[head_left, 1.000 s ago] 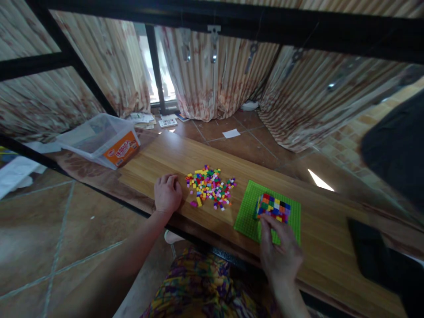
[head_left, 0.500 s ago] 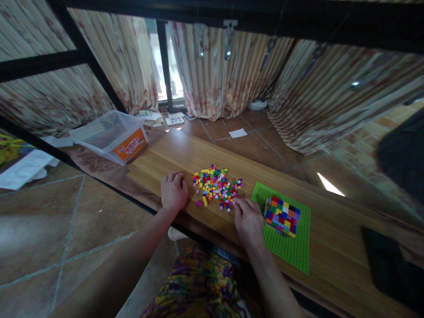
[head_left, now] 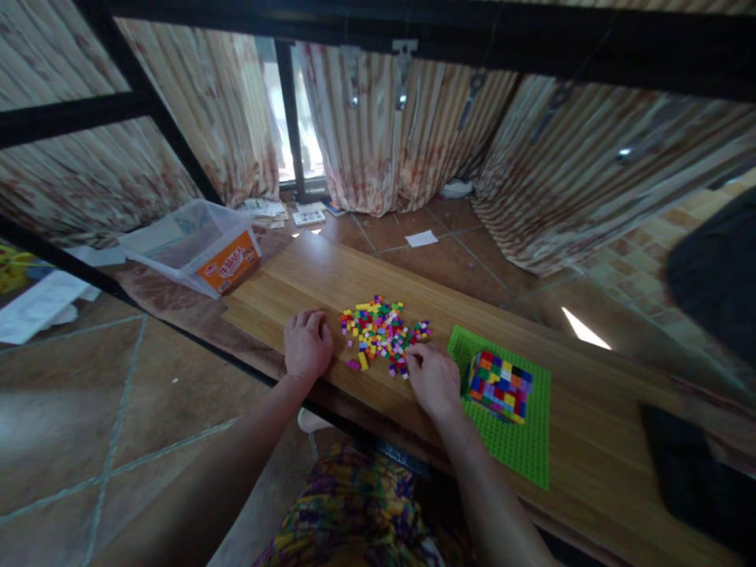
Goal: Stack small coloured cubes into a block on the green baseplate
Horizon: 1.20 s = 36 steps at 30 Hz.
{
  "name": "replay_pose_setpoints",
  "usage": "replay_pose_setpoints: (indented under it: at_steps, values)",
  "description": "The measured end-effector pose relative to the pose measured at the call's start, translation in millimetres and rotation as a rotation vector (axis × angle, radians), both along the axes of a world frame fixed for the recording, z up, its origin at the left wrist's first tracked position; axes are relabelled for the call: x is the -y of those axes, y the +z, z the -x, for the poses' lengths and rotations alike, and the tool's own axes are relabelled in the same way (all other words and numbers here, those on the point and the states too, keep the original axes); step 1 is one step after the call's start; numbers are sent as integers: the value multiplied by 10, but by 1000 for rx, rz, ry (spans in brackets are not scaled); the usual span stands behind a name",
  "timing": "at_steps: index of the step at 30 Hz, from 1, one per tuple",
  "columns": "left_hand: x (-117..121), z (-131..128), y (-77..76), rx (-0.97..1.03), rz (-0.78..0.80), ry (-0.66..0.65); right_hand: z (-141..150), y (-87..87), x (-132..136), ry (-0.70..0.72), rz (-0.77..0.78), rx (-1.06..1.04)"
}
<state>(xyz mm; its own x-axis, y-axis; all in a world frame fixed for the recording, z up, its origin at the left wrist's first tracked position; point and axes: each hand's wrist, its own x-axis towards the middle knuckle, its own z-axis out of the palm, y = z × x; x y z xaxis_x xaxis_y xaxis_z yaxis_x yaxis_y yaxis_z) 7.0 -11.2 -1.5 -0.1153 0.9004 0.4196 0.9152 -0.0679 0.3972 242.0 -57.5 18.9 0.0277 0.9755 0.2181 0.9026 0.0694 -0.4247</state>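
Note:
A loose pile of small coloured building bricks [head_left: 378, 327] lies spread on the wooden table. My right hand [head_left: 434, 379] is at the pile's right edge, thumb and forefinger drawn together in a pinch. Whatever is between those fingertips is too small to make out. Left of the pile, my left hand [head_left: 308, 345] rests on the tabletop with its fingers curled, and the inside of that hand is hidden. To the right, a block built of many-coloured bricks [head_left: 501, 386] stands on a green studded baseplate [head_left: 535, 461].
The wooden tabletop [head_left: 331, 268] runs slantwise from left to right. A clear plastic box [head_left: 177, 260] with an orange label stands at its left end. A dark flat object [head_left: 679, 465] lies on the right. Curtains [head_left: 366, 134] and a dark frame bar [head_left: 378, 27] are beyond.
My right hand has moved slightly left, closer in to the loose bricks. My left hand keeps its place by the pile. The whole view has shifted a little.

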Motion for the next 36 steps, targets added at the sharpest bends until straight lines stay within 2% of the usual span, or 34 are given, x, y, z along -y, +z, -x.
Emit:
replay_pose_setpoints:
  at_steps: [5,9,13,16,18,22,25,36]
  values:
    - [-3,5,5,-17,-5,3,68,85,37,-23,-53,-33]
    - [-10,11,8,-27,-10,-1,-37,270,254,27,-141,-170]
    - [-17,16,5,-37,-13,-8,-441,377,543,-97,-187,-245]
    - [-22,15,13,-34,-12,-8,-827,369,668,-231,-198,-255]
    - [-23,13,21,-34,-13,-6,-1030,357,684,-265,-202,-213]
    - [-25,15,21,-46,-25,-4,-1204,353,631,-171,-205,-70]
    - [-29,24,4,-58,-39,-3,-1215,347,597,-92,-182,10]
    - [-25,13,19,-46,-32,1,-1259,371,554,47,-109,170]
